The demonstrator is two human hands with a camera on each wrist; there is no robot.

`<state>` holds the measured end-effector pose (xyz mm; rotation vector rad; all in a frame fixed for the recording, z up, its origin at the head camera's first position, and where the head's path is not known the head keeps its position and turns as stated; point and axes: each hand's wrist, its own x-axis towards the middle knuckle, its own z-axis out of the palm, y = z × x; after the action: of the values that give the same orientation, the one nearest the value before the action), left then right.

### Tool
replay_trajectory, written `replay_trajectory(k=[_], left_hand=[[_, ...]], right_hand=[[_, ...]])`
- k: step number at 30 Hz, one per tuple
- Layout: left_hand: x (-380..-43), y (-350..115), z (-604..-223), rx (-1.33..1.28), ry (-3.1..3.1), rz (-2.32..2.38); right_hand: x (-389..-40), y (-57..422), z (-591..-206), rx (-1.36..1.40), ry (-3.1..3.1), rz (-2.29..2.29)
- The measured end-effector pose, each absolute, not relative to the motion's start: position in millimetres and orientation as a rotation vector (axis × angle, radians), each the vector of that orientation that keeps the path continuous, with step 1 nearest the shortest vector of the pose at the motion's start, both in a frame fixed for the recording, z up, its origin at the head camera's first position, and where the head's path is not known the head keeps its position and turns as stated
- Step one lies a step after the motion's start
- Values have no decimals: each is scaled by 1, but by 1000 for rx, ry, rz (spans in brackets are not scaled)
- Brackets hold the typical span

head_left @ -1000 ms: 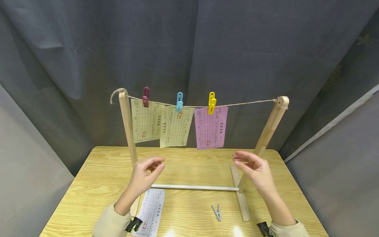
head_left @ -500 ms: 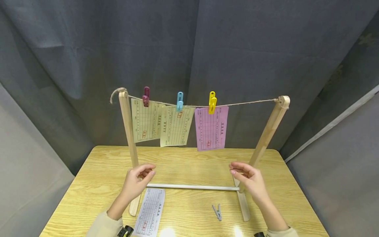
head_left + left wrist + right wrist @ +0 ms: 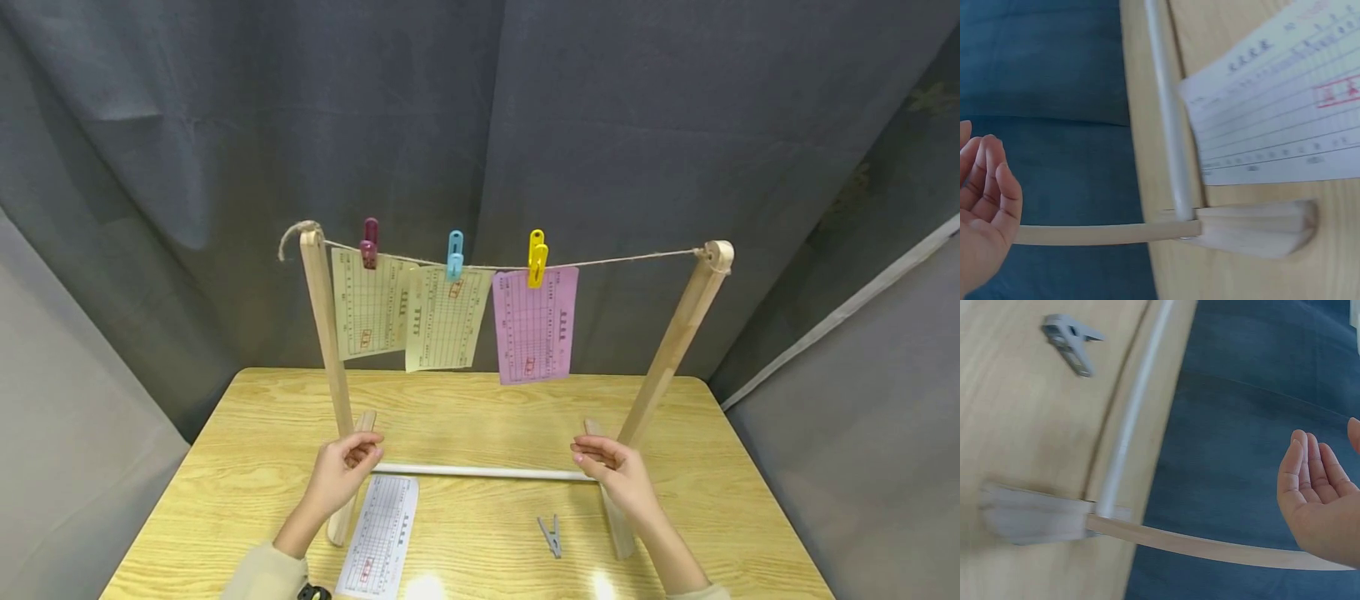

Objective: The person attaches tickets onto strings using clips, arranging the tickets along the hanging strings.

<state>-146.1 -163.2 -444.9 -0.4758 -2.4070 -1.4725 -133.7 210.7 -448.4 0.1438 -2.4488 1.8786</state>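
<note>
My left hand (image 3: 339,477) hovers near the foot of the left wooden post, fingers loosely curled around nothing. The right hand (image 3: 618,477), equally relaxed, is held before the right post, its palm bare in the right wrist view. Below the left hand, a white printed slip (image 3: 381,533) lies on the table. A grey clothespin (image 3: 551,536) rests on the wood left of the right forearm. From the twine hang two yellow slips (image 3: 371,308), under a maroon clothespin (image 3: 369,244) and a blue clothespin (image 3: 455,256), and a pink slip (image 3: 535,329) under a yellow clothespin (image 3: 537,259).
The stand's left post (image 3: 327,333) and right post (image 3: 678,342) carry the twine (image 3: 637,257). A white crossbar (image 3: 480,472) joins them low down. The wooden table (image 3: 465,417) ends at a dark curtain (image 3: 480,125) behind.
Both hands have come down and back toward the near side, away from the hanging slips, still holding nothing. The pink slip's lower edge has swung slightly. The clothespin and white slip stay put.
</note>
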Motion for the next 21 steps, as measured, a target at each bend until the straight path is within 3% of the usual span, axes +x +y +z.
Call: replay_trajectory(k=[21], left_hand=[[-170, -184, -527, -287, -2819, -1368]], right_hand=[[-128, 203, -518, -184, -2547, 1880]])
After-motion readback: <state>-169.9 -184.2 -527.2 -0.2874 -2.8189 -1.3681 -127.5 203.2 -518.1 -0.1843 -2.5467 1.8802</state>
